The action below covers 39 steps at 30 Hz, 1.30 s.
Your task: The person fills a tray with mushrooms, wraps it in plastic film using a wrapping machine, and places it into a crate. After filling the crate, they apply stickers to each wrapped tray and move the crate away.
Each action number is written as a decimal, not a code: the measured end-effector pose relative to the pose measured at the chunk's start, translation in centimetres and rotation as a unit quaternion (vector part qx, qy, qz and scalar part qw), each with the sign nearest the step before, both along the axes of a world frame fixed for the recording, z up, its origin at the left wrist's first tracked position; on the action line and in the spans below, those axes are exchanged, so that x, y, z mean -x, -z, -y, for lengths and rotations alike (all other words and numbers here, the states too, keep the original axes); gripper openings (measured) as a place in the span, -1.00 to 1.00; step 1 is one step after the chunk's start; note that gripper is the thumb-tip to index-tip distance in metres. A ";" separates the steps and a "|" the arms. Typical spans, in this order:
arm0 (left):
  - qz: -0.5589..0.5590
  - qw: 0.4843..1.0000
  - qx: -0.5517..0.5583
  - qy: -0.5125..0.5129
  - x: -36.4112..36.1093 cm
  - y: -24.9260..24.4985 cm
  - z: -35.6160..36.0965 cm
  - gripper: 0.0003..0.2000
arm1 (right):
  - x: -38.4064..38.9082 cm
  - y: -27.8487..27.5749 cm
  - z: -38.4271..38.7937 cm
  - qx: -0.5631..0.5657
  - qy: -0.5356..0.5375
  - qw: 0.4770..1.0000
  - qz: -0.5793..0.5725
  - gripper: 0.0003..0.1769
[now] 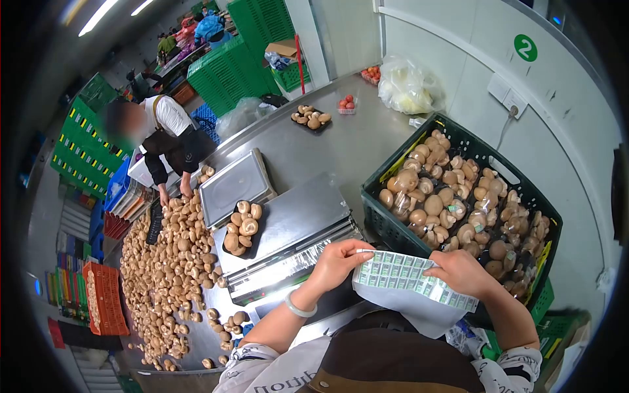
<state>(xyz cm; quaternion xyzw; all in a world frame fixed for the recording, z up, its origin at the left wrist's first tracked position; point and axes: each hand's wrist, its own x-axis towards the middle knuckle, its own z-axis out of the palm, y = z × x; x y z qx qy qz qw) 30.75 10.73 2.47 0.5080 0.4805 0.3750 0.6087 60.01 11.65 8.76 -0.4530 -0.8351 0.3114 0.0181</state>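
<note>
A sheet of small green-and-white labels [400, 274] is stretched between my two hands, close in front of my apron. My left hand [341, 262] pinches its left upper corner, with a pale bangle on that wrist. My right hand [462, 270] grips the sheet's upper edge on the right. Beyond the left hand is a wrapping machine [288, 268] with a metal top. On that top sits a black tray of mushrooms [242, 227]. Right of my hands stands a dark green crate [386, 216] full of film-wrapped mushroom trays, a few bearing green labels.
Loose mushrooms [177, 255] are heaped across the table's left side, where a co-worker [167, 124] reaches in with both hands. A weighing scale [236, 187] stands behind the wrapper. Farther back are another mushroom tray [310, 118], a tomato pack [347, 103] and a plastic bag [409, 85].
</note>
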 end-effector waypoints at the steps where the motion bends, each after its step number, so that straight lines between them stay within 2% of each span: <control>1: -0.009 1.000 -0.009 -0.011 0.1 0.1 0.2 -0.84 | 0.2 -0.4 0.2 0.009 0.003 1.000 0.000 -0.62; 5: -0.073 0.994 -0.053 -0.070 0.3 0.1 1.2 -0.82 | 0.4 -1.0 0.7 0.014 -0.004 1.000 -0.008 -0.60; 7: -0.139 0.984 -0.064 -0.090 0.1 -0.3 1.6 -0.78 | 0.4 -0.9 0.7 0.003 -0.014 0.999 -0.033 -0.60; 10: -0.167 0.967 -0.116 -0.154 -0.7 -0.2 1.7 -0.73 | 0.4 -0.1 0.7 0.031 -0.005 0.997 -0.077 -0.61; 11: -0.186 0.968 -0.093 -0.142 -0.5 0.0 1.4 -0.73 | 0.3 0.4 0.8 0.041 0.007 0.994 -0.098 -0.60; 12: -0.139 0.974 -0.084 -0.157 -0.9 0.1 1.3 -0.73 | 0.3 0.6 0.8 0.049 0.015 0.994 -0.095 -0.60; 13: -0.081 0.988 0.004 -0.134 -0.4 -0.2 0.8 -0.81 | 0.2 0.5 0.8 0.035 0.019 0.995 -0.096 -0.59; 15: 0.098 0.988 0.038 -0.110 -1.5 -2.6 1.1 -0.88 | -0.1 0.4 0.8 0.051 0.046 0.992 -0.107 -0.59; 18: 0.075 0.995 0.040 -0.056 -0.7 -0.7 1.1 -0.89 | -0.4 1.1 0.9 0.087 0.039 0.990 -0.101 -0.58; 21: 0.038 0.997 0.023 -0.063 -1.0 -0.3 0.9 -0.87 | -0.6 1.1 0.9 0.075 0.034 0.994 -0.076 -0.60; 24: 0.027 0.997 0.014 -0.065 -1.2 -0.4 0.7 -0.87 | -0.1 1.5 1.1 -0.058 0.071 0.987 -0.135 -0.59; 28: 0.020 0.999 0.017 -0.041 -2.2 -0.7 0.3 -0.87 | 2.0 1.8 -0.1 -0.180 0.017 0.976 -0.118 -0.61; 32: 0.011 0.999 0.009 -0.039 -2.3 -0.6 0.0 -0.86 | 3.1 2.7 -1.2 -0.246 -0.053 0.967 -0.035 -0.67; 39: 0.043 0.997 0.040 -0.048 -2.0 0.6 -0.8 -0.85 | 3.3 4.3 -2.5 -0.453 -0.150 0.879 -0.006 -0.85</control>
